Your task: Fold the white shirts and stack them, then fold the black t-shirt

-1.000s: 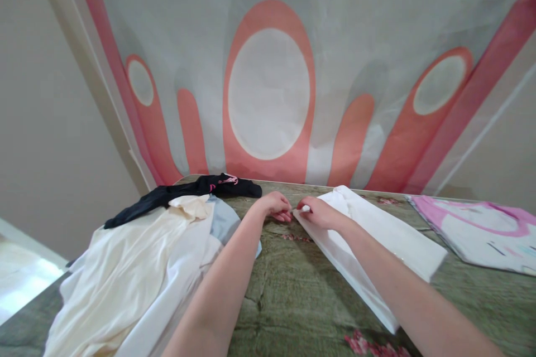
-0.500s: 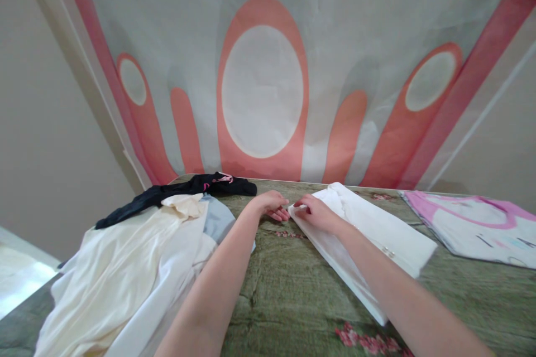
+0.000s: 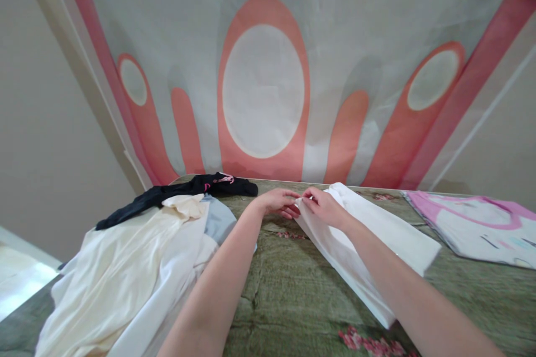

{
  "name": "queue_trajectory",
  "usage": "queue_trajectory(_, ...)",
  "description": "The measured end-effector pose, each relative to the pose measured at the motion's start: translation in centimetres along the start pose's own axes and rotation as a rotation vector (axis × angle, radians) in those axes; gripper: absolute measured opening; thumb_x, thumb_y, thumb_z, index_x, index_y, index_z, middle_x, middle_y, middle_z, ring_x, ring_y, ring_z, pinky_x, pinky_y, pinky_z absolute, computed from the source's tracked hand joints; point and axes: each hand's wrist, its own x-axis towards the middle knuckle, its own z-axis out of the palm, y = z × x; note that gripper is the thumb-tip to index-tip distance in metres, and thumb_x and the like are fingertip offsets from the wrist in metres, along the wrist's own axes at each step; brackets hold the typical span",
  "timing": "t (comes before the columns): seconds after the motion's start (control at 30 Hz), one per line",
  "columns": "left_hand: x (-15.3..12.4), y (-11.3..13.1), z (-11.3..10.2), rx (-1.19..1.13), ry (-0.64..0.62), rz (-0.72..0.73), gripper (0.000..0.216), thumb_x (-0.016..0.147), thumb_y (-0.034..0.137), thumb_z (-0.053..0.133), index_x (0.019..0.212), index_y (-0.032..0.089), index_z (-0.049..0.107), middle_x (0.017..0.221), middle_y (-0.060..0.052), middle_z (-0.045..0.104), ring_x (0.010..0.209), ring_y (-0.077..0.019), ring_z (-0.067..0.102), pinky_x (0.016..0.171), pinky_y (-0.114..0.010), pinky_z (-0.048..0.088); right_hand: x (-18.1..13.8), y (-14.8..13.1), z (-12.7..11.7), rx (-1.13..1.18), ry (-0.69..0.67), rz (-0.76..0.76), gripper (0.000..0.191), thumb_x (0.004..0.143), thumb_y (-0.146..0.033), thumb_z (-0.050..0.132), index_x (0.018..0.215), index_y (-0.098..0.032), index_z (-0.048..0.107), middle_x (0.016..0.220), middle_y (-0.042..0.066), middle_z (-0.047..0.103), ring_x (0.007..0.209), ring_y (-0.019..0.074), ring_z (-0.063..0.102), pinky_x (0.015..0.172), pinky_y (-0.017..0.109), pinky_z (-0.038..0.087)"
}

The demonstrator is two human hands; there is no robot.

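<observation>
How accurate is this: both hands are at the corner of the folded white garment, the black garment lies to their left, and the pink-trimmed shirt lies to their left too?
One thing is wrong: the head view shows the pink-trimmed shirt to their right. The left hand and right hand are at the folded white garment's corner, with the black garment to their left.
</observation>
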Motion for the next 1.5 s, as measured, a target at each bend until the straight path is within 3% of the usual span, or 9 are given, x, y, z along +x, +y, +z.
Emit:
queue_trajectory(0.17,0.3,-0.4,0.4,0.026,-0.028,0.142,0.048,0.068,0.012,0.064,0.115,0.015,0.055,0.079,-0.004,0.069,0.07,-0.0171,0.067,0.057,-0.021,0.051,0.1,0.5,-0.4,0.06,0.008,0.012,0.014,0.083,-0.029,0.046,0.085,-0.019,0.056,0.074,0.001,0.06,0.061,0.0131,0.052,0.058,0.026,0.04)
queue_trajectory(0.43,1.6,-1.0,1.4,0.0,0.071,0.208,0.028,0.064,0.003,0.055,0.089,0.011,0.064,0.065,-0.001,0.066,0.061,-0.0147,0.065,0.056,-0.022,0.05,0.3,1.0,-0.3,0.175,-0.025,0.053,0.017,0.081,-0.032,0.048,0.087,-0.018,0.056,0.075,0.001,0.06,0.057,0.0118,0.053,0.055,0.025,0.043)
queue_trajectory(0.67,2.5,-1.5,2.3,-0.093,0.104,0.25,0.023,0.063,0.005,0.06,0.085,0.011,0.062,0.065,0.001,0.063,0.058,-0.0112,0.06,0.062,-0.026,0.051,0.2,0.8,0.0,0.215,-0.015,0.05,0.017,0.079,-0.031,0.051,0.089,-0.018,0.057,0.079,0.002,0.062,0.059,0.0121,0.054,0.056,0.026,0.045)
queue_trajectory(0.83,1.8,-1.5,2.3,-0.18,0.006,0.267,0.029,0.063,0.012,0.067,0.092,0.011,0.061,0.08,-0.003,0.065,0.071,-0.0134,0.062,0.072,-0.03,0.051,0.0,1.2,0.9,0.182,0.03,0.057,0.018,0.079,-0.027,0.051,0.093,-0.018,0.057,0.079,0.002,0.063,0.063,0.0132,0.055,0.061,0.027,0.044)
queue_trajectory(0.97,0.7,-1.4,1.8,-0.304,-0.207,0.255,0.046,0.056,0.008,0.073,0.101,0.013,0.061,0.093,-0.006,0.065,0.084,-0.0154,0.062,0.083,-0.031,0.047,-0.2,1.4,1.8,0.211,0.034,0.063,0.023,0.076,-0.023,0.052,0.098,-0.017,0.056,0.081,0.002,0.063,0.066,0.0137,0.056,0.063,0.028,0.045)
queue_trajectory(1.03,0.5,-1.4,1.5,-0.352,-0.253,0.227,0.045,0.059,0.013,0.074,0.102,0.013,0.061,0.096,-0.007,0.064,0.086,-0.0149,0.061,0.084,-0.031,0.046,-0.2,1.4,2.1,0.23,0.034,0.051,0.024,0.076,-0.021,0.052,0.099,-0.018,0.056,0.084,0.003,0.063,0.067,0.0137,0.057,0.064,0.028,0.046)
queue_trajectory(1.2,1.4,-2.1,1.3,-0.324,-0.11,0.167,0.037,0.066,0.035,0.075,0.089,0.008,0.065,0.083,-0.008,0.066,0.072,-0.0115,0.06,0.076,-0.027,0.047,-0.6,0.6,2.4,0.273,-0.013,0.007,0.032,0.073,-0.018,0.054,0.106,-0.019,0.053,0.094,0.004,0.062,0.075,0.0145,0.059,0.069,0.029,0.047)
queue_trajectory(1.33,2.4,-2.9,1.1,-0.309,-0.046,0.174,0.04,0.057,0.033,0.08,0.084,0.008,0.066,0.079,-0.006,0.065,0.069,-0.0107,0.059,0.076,-0.027,0.047,-0.9,-0.2,2.0,0.302,-0.032,0.06,0.04,0.074,-0.017,0.052,0.114,-0.018,0.047,0.076,0.001,0.062,0.06,0.0125,0.057,0.059,0.026,0.045)
queue_trajectory(1.5,2.7,-3.3,1.0,-0.241,-0.004,0.177,0.038,0.055,0.029,0.079,0.085,0.01,0.065,0.079,-0.005,0.064,0.069,-0.0119,0.059,0.075,-0.029,0.047,-0.8,-0.1,1.0,0.26,0.122,0.077,0.036,0.074,-0.018,0.051,0.11,-0.017,0.049,0.071,0.0,0.062,0.057,0.0124,0.055,0.057,0.026,0.042)
